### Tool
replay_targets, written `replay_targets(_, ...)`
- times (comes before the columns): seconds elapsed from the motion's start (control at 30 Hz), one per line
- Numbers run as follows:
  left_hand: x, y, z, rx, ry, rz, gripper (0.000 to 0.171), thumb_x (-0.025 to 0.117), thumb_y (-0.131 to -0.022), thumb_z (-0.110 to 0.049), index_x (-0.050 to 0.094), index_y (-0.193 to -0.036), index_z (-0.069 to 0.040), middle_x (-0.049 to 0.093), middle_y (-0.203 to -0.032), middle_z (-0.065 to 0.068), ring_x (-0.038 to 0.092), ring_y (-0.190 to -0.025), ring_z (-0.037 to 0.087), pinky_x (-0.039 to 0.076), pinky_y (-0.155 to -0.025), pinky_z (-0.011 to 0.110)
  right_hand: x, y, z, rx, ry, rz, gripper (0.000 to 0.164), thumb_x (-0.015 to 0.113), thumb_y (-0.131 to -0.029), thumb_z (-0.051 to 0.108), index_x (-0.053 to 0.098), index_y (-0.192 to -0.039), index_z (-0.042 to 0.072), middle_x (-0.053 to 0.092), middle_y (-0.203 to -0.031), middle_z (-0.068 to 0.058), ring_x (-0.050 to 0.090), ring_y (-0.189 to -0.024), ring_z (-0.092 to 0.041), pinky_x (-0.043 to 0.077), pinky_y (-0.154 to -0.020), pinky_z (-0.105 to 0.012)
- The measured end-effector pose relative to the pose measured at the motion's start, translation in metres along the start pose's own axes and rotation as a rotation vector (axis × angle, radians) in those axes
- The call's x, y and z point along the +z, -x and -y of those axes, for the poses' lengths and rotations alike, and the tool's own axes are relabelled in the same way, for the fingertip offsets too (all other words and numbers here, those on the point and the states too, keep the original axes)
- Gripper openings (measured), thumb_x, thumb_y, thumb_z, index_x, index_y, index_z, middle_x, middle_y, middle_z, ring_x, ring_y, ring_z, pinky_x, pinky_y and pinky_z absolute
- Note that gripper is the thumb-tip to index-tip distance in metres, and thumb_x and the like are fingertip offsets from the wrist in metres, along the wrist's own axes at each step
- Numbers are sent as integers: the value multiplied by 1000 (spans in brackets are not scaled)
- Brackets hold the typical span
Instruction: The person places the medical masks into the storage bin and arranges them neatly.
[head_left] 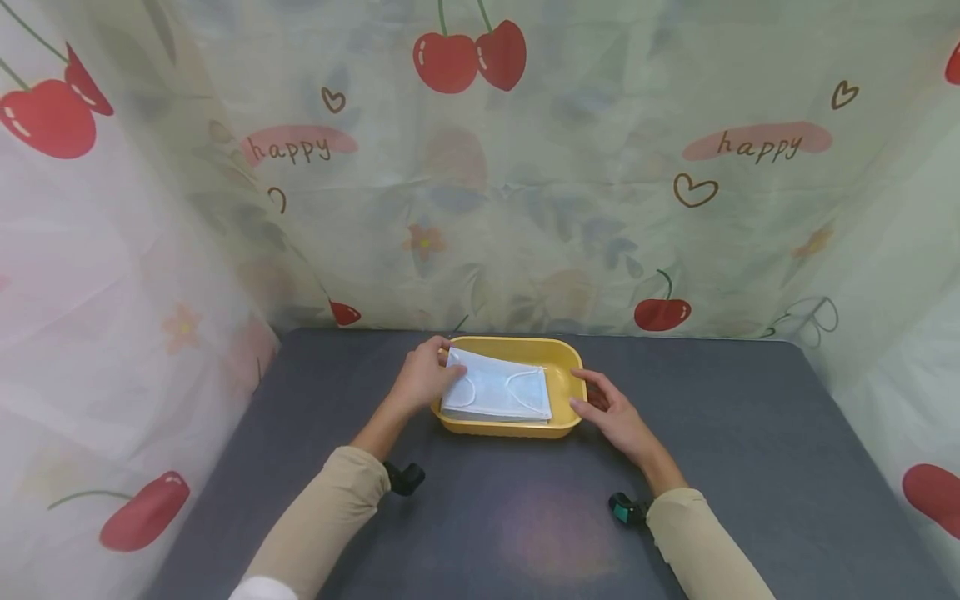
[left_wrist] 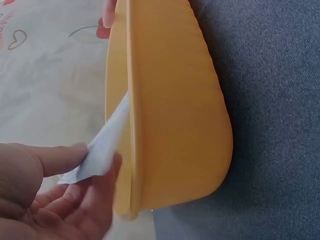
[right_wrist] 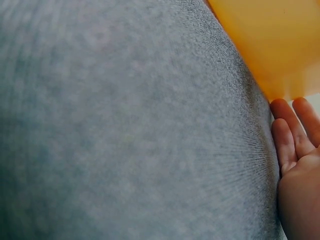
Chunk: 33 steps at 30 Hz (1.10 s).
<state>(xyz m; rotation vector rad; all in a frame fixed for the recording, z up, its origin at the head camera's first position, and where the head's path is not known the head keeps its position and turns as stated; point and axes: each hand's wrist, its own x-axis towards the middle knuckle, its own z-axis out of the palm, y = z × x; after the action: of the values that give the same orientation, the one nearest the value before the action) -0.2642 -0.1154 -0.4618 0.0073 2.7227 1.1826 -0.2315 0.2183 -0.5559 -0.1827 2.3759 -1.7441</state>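
A light blue face mask (head_left: pixel 495 385) with white ear loops lies on top in the yellow tray (head_left: pixel 566 375), toward its left side. My left hand (head_left: pixel 426 375) pinches the mask's left end between thumb and fingers at the tray's left rim. In the left wrist view, that mask end (left_wrist: pixel 102 150) sticks out past the rim, bent upward in the grip. At the tray's right end, my right hand (head_left: pixel 611 412) has its thumb and fingers spread around the corner. The right wrist view shows its fingertips right at the tray's yellow wall (right_wrist: pixel 280 50).
The tray stands near the back edge of a dark grey table (head_left: pixel 712 433). Behind it hangs a curtain (head_left: pixel 555 208) printed with cherries and hearts, which also runs along both sides. Each wrist wears a black camera strap.
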Motion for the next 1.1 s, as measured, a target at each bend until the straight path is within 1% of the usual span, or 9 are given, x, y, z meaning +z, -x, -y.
replay_targets(0.1, 0, 0, -1, -3, -53, -4, 48, 72, -94, -28, 58, -136, -10, 74, -119, 15, 70, -104, 24, 59, -72, 31, 0, 0, 0, 0, -3, 1, 58, 67, -98, 33, 45, -151, 25, 48, -154, -12, 55, -133, -33, 50, -101, -27)
replay_targets(0.23, 0, 0, -1, 2, -103, -19, 43, 73, -94, -27, 61, -132, -11, 75, -118, 14, 70, -107, 25, 58, -76, 33, 0, -1, -1, 8, 1, -3, 58, 68, -98, 34, 45, -151, 26, 48, -154, -10, 54, -133, -32, 50, -106, -35)
replay_targets(0.33, 1, -1, 0, 13, -115, -25, 41, 74, -93, -24, 63, -129, -11, 75, -116, 13, 70, -106, 26, 59, -77, 35, 0, -2, -2, 13, 3, -5, 58, 67, -98, 34, 45, -150, 26, 48, -154, -10, 54, -133, -32, 49, -108, -40)
replay_targets(0.57, 2, -2, 1, 62, -176, -37, 41, 79, -89, -23, 67, -127, -12, 70, -122, 9, 63, -112, 27, 54, -95, 44, -1, -2, -3, 21, 1, -8, 58, 68, -98, 34, 45, -150, 27, 47, -154, -10, 54, -134, -32, 49, -109, -41)
replay_targets(0.67, 2, -2, 1, 83, -199, -25, 45, 80, -88, -23, 67, -130, -14, 66, -126, 8, 62, -113, 27, 53, -98, 44, -2, -2, -3, 15, -1, -12, 59, 68, -97, 34, 44, -151, 25, 46, -156, -10, 53, -136, -33, 49, -110, -42)
replay_targets(0.73, 1, -1, 2, 94, -205, -14, 49, 80, -87, -23, 66, -133, -14, 64, -128, 7, 62, -111, 26, 53, -98, 44, -3, -1, -2, 11, -4, -17, 58, 68, -98, 33, 45, -150, 25, 45, -157, -10, 52, -137, -34, 49, -110, -43)
replay_targets(0.83, 0, 0, 2, 89, -193, -12, 52, 81, -87, -22, 65, -136, -14, 64, -129, 6, 63, -107, 25, 54, -95, 43, -3, 0, -2, 4, -7, -14, 59, 68, -98, 31, 45, -151, 23, 44, -157, -11, 52, -138, -35, 50, -108, -38)
replay_targets(0.97, -3, 1, 1, 80, -178, -29, 50, 80, -88, -23, 65, -134, -14, 64, -128, 7, 63, -106, 24, 54, -95, 43, -3, 0, -3, 5, -8, -10, 58, 68, -98, 30, 45, -151, 23, 45, -157, -12, 52, -137, -35, 50, -105, -32)
replay_targets(1.1, -6, 1, -1, 110, -177, -69, 49, 77, -90, -26, 64, -135, -13, 63, -129, 7, 62, -108, 25, 54, -94, 44, -3, -1, -4, 16, -2, -18, 58, 68, -98, 32, 45, -151, 25, 45, -157, -11, 52, -137, -34, 48, -108, -40)
